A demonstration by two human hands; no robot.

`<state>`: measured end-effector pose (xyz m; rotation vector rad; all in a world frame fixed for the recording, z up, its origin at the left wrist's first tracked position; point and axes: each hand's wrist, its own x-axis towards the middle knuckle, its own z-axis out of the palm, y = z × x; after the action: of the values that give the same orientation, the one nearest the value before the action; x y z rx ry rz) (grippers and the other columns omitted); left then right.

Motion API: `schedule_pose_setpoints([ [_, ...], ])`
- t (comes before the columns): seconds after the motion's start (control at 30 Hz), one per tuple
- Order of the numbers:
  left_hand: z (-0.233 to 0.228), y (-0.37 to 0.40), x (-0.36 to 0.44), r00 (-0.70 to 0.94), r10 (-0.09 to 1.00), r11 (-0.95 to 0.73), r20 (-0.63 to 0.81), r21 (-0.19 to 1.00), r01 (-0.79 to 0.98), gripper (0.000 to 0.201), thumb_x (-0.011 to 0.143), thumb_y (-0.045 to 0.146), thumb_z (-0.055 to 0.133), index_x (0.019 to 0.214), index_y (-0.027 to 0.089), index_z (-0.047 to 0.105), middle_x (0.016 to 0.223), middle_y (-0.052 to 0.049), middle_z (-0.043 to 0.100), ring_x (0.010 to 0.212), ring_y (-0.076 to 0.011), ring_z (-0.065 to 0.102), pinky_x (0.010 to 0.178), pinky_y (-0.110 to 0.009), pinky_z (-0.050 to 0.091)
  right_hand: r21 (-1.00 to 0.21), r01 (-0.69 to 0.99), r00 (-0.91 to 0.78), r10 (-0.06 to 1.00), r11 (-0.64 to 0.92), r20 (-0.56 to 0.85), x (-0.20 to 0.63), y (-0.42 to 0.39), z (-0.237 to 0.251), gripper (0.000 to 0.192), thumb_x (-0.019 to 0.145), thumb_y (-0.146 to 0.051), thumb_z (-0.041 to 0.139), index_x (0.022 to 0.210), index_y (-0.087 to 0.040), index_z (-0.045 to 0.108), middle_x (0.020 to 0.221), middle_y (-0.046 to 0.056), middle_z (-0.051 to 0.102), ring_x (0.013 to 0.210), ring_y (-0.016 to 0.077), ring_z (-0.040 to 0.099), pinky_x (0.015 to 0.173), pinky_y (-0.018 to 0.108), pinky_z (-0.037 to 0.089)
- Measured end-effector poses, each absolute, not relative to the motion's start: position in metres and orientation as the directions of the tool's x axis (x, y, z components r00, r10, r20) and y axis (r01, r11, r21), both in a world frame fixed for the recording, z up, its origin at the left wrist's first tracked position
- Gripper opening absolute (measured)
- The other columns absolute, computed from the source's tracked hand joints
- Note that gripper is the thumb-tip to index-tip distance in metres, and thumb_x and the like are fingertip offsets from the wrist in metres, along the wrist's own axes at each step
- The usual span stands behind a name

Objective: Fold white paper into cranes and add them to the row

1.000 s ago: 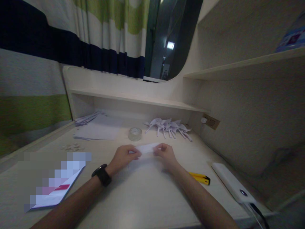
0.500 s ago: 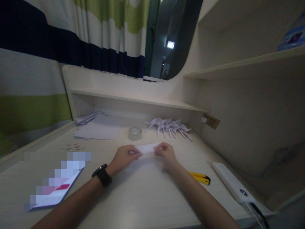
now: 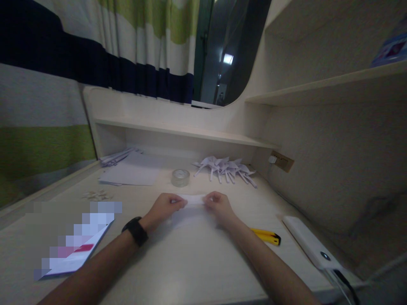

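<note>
My left hand (image 3: 163,207) and my right hand (image 3: 219,206) pinch the two ends of a small folded white paper (image 3: 194,200) that rests low over the desk (image 3: 190,262). The fingers of both hands are closed on its upper edge. A black watch (image 3: 136,231) sits on my left wrist. Behind the paper stands a roll of clear tape (image 3: 180,177), and farther back right lies a pile of several folded white paper shapes (image 3: 226,167).
A yellow utility knife (image 3: 267,237) lies right of my right forearm, with a white power bank (image 3: 313,248) and its cable beyond it. A stack of white sheets (image 3: 132,173) is at the back left, small paper scraps (image 3: 95,195) near it, and a booklet (image 3: 73,252) at front left. Shelves rise behind and at right.
Both hands have pressed the folded paper slightly lower toward the desk and drawn a little closer together. Everything else on the desk stays put.
</note>
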<state>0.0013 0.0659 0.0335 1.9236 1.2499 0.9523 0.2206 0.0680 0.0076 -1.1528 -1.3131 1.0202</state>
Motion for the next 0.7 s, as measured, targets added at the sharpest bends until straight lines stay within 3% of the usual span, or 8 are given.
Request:
schedule_pose_setpoints([
  [0.1, 0.03, 0.069, -0.001, 0.289, 0.936, -0.32, 0.201, 0.828, 0.46, 0.036, 0.073, 0.046, 0.058, 0.063, 0.013, 0.07, 0.057, -0.003, 0.063, 0.055, -0.0157, 0.053, 0.053, -0.025, 0.035, -0.884, 0.379, -0.05, 0.96, 0.274, 0.276, 0.224, 0.066, 0.007, 0.019, 0.07, -0.034, 0.069, 0.076, -0.016, 0.067, 0.056, 0.0, 0.06, 0.051, 0.0135, 0.054, 0.054, 0.026, 0.045],
  [0.2, 0.029, 0.07, -0.004, 0.282, 0.944, -0.282, 0.169, 0.857, 0.431, 0.038, 0.071, 0.049, 0.058, 0.06, 0.013, 0.066, 0.052, -0.001, 0.057, 0.052, -0.0141, 0.047, 0.051, -0.025, 0.032, -0.533, 0.7, -0.18, 0.839, 0.476, 0.513, 0.226, 0.059, 0.011, 0.011, 0.073, -0.024, 0.068, 0.083, -0.021, 0.072, 0.092, 0.008, 0.066, 0.085, 0.0205, 0.059, 0.079, 0.034, 0.046],
  [0.3, 0.03, 0.068, -0.004, 0.297, 0.944, -0.254, 0.142, 0.887, 0.386, 0.04, 0.07, 0.051, 0.058, 0.057, 0.014, 0.063, 0.049, 0.001, 0.051, 0.05, -0.0126, 0.042, 0.05, -0.025, 0.029, -0.177, 0.813, -0.341, 0.7, 0.555, 0.627, 0.225, 0.052, 0.016, 0.02, 0.076, -0.021, 0.066, 0.095, -0.025, 0.071, 0.118, 0.01, 0.056, 0.11, 0.0261, 0.047, 0.093, 0.041, 0.037],
  [0.47, 0.032, 0.063, -0.001, 0.32, 0.943, -0.216, 0.094, 0.902, 0.372, 0.042, 0.07, 0.053, 0.058, 0.054, 0.014, 0.059, 0.047, 0.003, 0.046, 0.049, -0.0118, 0.039, 0.049, -0.025, 0.026, 0.107, 0.802, -0.544, 0.646, 0.587, 0.536, 0.22, 0.048, 0.018, 0.027, 0.081, -0.016, 0.06, 0.106, -0.024, 0.065, 0.107, 0.008, 0.06, 0.099, 0.0238, 0.046, 0.084, 0.036, 0.038],
  [0.6, 0.028, 0.065, -0.001, 0.381, 0.919, -0.262, 0.102, 0.88, 0.397, 0.041, 0.077, 0.05, 0.053, 0.058, 0.014, 0.061, 0.05, 0.001, 0.051, 0.051, -0.0132, 0.044, 0.051, -0.025, 0.032, 0.188, 0.795, -0.599, 0.7, 0.576, 0.389, 0.214, 0.047, 0.017, 0.022, 0.085, -0.018, 0.054, 0.105, -0.018, 0.063, 0.094, 0.009, 0.061, 0.091, 0.0222, 0.048, 0.078, 0.033, 0.038],
  [0.7, 0.022, 0.067, -0.003, 0.372, 0.912, -0.355, 0.17, 0.781, 0.513, 0.036, 0.081, 0.044, 0.052, 0.068, 0.014, 0.065, 0.065, -0.005, 0.062, 0.064, -0.0183, 0.055, 0.06, -0.028, 0.041, 0.201, 0.804, -0.594, 0.749, 0.559, 0.294, 0.211, 0.045, 0.018, 0.015, 0.085, -0.018, 0.053, 0.096, -0.017, 0.064, 0.088, 0.008, 0.06, 0.087, 0.0212, 0.049, 0.075, 0.031, 0.038],
])
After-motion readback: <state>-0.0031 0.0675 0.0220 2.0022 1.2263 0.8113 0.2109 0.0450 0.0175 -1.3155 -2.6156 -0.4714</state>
